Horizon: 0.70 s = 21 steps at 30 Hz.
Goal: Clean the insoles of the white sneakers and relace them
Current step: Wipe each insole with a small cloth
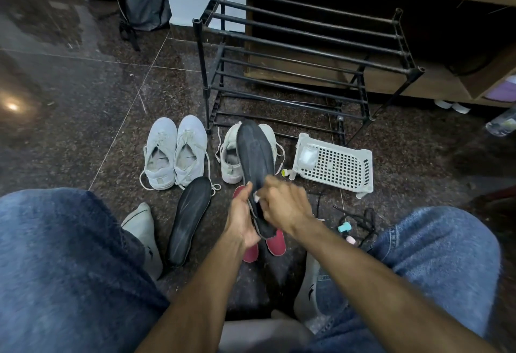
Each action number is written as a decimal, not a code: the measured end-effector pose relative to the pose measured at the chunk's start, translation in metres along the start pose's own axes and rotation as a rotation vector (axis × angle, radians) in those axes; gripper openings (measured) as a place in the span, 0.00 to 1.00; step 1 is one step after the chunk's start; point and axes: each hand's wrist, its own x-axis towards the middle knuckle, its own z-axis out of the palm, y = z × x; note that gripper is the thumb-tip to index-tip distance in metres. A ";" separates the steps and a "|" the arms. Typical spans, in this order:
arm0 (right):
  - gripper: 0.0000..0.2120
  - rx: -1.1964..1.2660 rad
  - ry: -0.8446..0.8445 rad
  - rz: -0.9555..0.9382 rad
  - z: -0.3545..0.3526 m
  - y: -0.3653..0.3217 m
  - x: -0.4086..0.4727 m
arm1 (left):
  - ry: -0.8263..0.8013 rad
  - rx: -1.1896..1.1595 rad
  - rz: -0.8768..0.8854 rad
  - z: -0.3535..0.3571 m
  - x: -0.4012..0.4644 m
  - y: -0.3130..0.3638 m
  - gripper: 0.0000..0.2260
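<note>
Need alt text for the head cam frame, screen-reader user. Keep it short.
A seated person in jeans holds a dark insole in the left hand while the right hand wipes it with a small white wipe. On the dark floor lie a second dark insole, white sneakers, red insoles, a white basket and an empty black shoe rack.
</note>
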 end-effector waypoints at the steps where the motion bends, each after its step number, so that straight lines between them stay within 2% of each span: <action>1: 0.11 -0.011 0.014 0.030 -0.001 0.004 0.011 | 0.005 0.010 0.000 0.001 -0.001 -0.005 0.21; 7: 0.11 0.087 0.020 0.211 -0.009 0.033 0.045 | 0.001 0.144 0.024 0.000 0.001 -0.005 0.21; 10: 0.10 0.142 -0.073 0.054 -0.005 0.023 0.024 | 0.024 0.089 0.039 0.001 0.004 -0.001 0.18; 12: 0.10 0.106 -0.148 -0.088 -0.001 0.011 0.003 | 0.022 0.081 0.031 -0.002 0.008 -0.001 0.21; 14: 0.11 0.059 -0.166 -0.144 0.001 0.010 -0.004 | 0.017 0.098 0.018 -0.003 0.009 -0.002 0.23; 18: 0.11 0.013 -0.049 -0.040 -0.001 0.022 0.019 | 0.043 0.131 0.040 0.002 0.009 -0.005 0.18; 21: 0.11 0.036 0.016 0.117 -0.007 0.032 0.043 | 0.063 0.170 0.019 -0.003 0.008 -0.011 0.21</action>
